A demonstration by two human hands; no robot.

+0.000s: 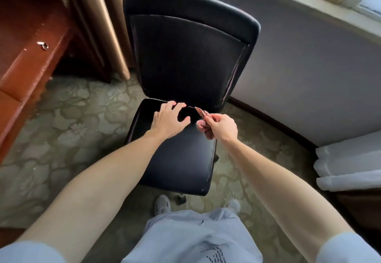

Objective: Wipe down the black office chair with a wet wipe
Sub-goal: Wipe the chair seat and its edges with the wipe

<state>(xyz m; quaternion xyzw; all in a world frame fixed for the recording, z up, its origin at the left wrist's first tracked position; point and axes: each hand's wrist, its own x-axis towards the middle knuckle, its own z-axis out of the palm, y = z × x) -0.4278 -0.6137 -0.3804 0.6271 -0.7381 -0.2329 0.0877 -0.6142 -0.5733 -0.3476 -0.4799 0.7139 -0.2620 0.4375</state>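
Observation:
A black office chair (185, 60) with a tall backrest and a padded seat stands in front of me. My left hand (168, 119) rests on the rear of the seat, fingers spread near the gap under the backrest. My right hand (220, 126) hovers over the seat's right rear part and pinches a crumpled pinkish wet wipe (201, 118). A corner of the wipe points toward the gap between seat and backrest.
A reddish wooden desk (26, 56) with a keyed drawer stands at left. A tan curtain (103, 25) hangs behind the chair. A grey wall and windowsill (309, 3) run along the right, with white bedding (350, 168) lower right. Patterned carpet (68, 130) covers the floor.

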